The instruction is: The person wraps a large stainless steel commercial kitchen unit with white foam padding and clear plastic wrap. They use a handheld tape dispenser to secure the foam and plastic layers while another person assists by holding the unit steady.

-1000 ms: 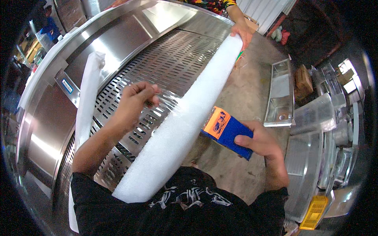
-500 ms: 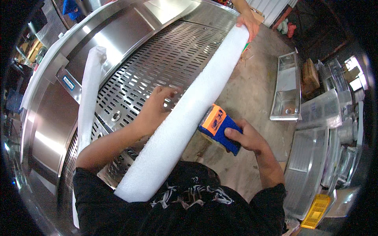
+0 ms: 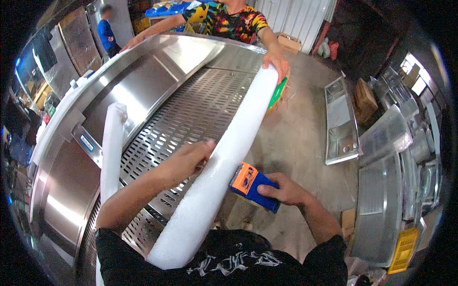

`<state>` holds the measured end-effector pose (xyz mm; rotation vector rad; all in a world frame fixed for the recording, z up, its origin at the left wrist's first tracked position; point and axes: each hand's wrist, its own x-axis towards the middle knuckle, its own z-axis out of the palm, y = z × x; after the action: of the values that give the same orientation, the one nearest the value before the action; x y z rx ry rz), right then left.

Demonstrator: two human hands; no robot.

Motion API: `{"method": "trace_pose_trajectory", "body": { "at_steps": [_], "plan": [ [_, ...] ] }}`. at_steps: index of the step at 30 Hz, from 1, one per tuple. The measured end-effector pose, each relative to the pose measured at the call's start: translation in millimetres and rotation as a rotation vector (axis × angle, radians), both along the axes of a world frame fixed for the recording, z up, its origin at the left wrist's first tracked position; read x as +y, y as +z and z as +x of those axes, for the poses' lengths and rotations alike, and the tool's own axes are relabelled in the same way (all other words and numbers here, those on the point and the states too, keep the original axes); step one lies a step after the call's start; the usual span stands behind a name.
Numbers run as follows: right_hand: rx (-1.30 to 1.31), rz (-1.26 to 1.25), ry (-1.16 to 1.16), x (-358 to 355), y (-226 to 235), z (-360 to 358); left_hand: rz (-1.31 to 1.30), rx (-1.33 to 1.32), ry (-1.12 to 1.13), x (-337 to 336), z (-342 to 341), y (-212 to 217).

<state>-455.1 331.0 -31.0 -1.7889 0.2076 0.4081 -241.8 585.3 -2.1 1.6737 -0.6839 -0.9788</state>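
Note:
A long strip of white packing foam (image 3: 191, 214) wraps the near edge of a large steel unit with a slotted panel (image 3: 157, 124). My right hand (image 3: 286, 188), on the foam's right side, is closed around a blue and orange tape dispenser (image 3: 260, 189), its front end close to the foam. A shiny band, apparently clear tape, lies across the foam (image 3: 220, 161) beside it. My left hand (image 3: 188, 159) is on the other side, fingers bent in against the foam's edge; what they pinch, if anything, is hidden.
A co-worker's hand (image 3: 276, 64) rests on the foam's far end, beside a green and orange object (image 3: 277, 95). Another foam-wrapped piece (image 3: 112, 148) rises at left. On the right floor lie a steel sink unit (image 3: 341, 119), stacked wrapped panels (image 3: 377, 209) and a yellow crate (image 3: 403, 250).
My view has tilted up, bringing the co-worker's torso into the picture. My left fingers have drawn in against the foam's edge. The dispenser stays in my right hand.

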Motion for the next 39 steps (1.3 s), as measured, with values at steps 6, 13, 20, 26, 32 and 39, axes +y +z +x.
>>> {"method": "trace_pose_trajectory", "body": {
  "at_steps": [6,13,20,26,32,39],
  "plan": [
    [-0.012,-0.02,0.012,-5,-12,-5,0.185,0.122,0.165,-25,-39,40],
    [-0.045,0.044,0.014,6,-18,5,0.188,0.112,0.181,-25,-36,23],
    [-0.061,0.001,0.075,-1,-75,13,0.115,0.143,0.191,-29,-35,14],
    [-0.15,0.131,0.049,8,-105,18,0.1,0.162,0.139,-25,-24,2],
    [-0.088,0.051,0.023,7,-125,18,0.089,0.204,0.203,-23,-23,-7],
    [0.025,0.041,-0.026,5,-119,13,0.173,0.037,0.181,-25,-26,5]
  ]
}}
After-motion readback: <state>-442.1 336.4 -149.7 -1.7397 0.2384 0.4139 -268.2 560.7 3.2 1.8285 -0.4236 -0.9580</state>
